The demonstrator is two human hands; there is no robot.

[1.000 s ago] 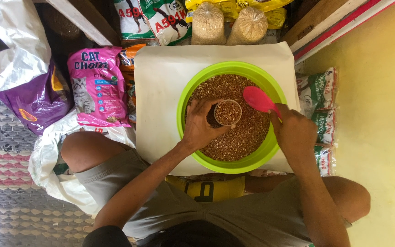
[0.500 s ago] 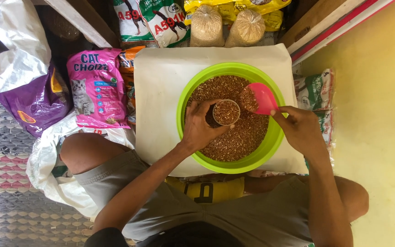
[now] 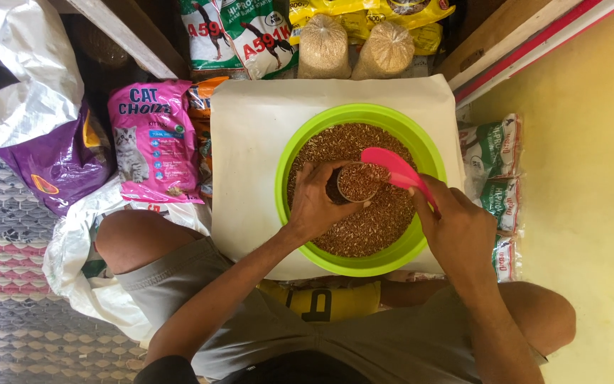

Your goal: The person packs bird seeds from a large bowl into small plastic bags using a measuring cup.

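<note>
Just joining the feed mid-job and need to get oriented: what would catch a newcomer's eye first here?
The bright green basin of brown grain sits at centre on a pale sheet. Over it, the left hand holds a small cup heaped with grain, while the right hand holds a pink scoop at the cup's rim. To the left lies a pink pet-food bag.

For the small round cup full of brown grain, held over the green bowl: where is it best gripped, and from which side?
Grip the small round cup around its side wall, coming from the person's left, as the left hand does. It is brim-full and upright, so a hold from above would likely spill grain. The pink plastic scoop in the right hand occupies the right side.
</note>
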